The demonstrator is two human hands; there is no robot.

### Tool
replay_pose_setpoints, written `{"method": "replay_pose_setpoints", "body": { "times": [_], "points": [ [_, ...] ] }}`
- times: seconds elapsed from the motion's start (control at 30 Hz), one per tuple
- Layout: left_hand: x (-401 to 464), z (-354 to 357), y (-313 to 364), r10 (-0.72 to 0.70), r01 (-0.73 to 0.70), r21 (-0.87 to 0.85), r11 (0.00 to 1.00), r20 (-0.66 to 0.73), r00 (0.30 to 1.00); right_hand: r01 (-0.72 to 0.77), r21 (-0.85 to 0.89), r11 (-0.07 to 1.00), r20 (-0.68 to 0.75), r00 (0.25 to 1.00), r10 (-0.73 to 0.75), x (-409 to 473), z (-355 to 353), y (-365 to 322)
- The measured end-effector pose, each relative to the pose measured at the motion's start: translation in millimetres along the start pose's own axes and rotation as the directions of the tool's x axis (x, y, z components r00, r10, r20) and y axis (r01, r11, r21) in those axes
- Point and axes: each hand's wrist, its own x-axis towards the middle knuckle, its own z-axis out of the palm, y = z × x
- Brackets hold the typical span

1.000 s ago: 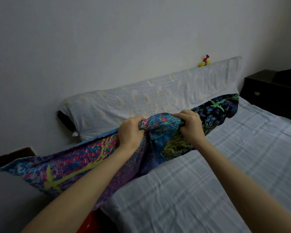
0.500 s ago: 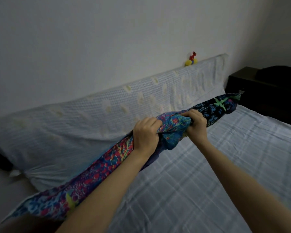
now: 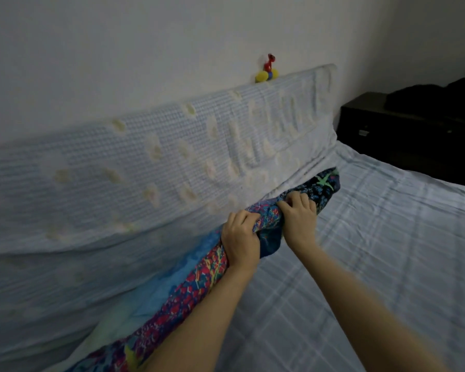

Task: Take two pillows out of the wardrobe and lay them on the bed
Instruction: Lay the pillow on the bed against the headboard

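Along the covered headboard you are lowering the colourful pillow closer to the bed than a second ago, left hand and right hand both bunching its edge, so placement looks nearly complete.

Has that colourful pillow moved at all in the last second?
Yes. The colourful pillow gripped by both hands has gone toward the covered headboard; its far end now lies at the headboard's foot.

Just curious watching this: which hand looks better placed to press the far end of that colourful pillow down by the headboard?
Probably the right hand: it grips the colourful pillow nearer its far end; the left hand holds mid-length.
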Motion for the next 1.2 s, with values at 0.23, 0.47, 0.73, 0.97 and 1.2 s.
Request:
{"method": "replay_pose_setpoints", "body": {
  "times": [0.23, 0.47, 0.73, 0.97, 1.2],
  "points": [
    [-42, 75, 12, -0.039, 0.039, -0.012, 0.999, 0.038, 0.999, -0.107, 0.078, 0.991, 0.202, 0.975, 0.089, -31, 40, 49],
    [-98, 116, 33, -0.192, 0.197, -0.006, 0.980, 0.204, 0.960, -0.099, 0.223, 0.970, 0.345, 0.938, 0.016, -67, 49, 79],
    [-191, 142, 41, -0.119, 0.160, -0.043, 0.986, 0.484, 0.867, -0.316, 0.191, 0.930, 0.503, 0.844, 0.183, -166, 60, 129],
    [-228, 159, 32, 0.022, 0.023, -0.065, 0.998, 0.617, 0.787, -0.582, 0.266, 0.768, 0.612, 0.718, 0.332, -214, 75, 135],
    [-211, 134, -14, 0.192, -0.193, -0.065, 0.979, 0.603, 0.774, -0.686, 0.132, 0.715, 0.725, 0.559, 0.403, -216, 80, 128]
  ]
}}
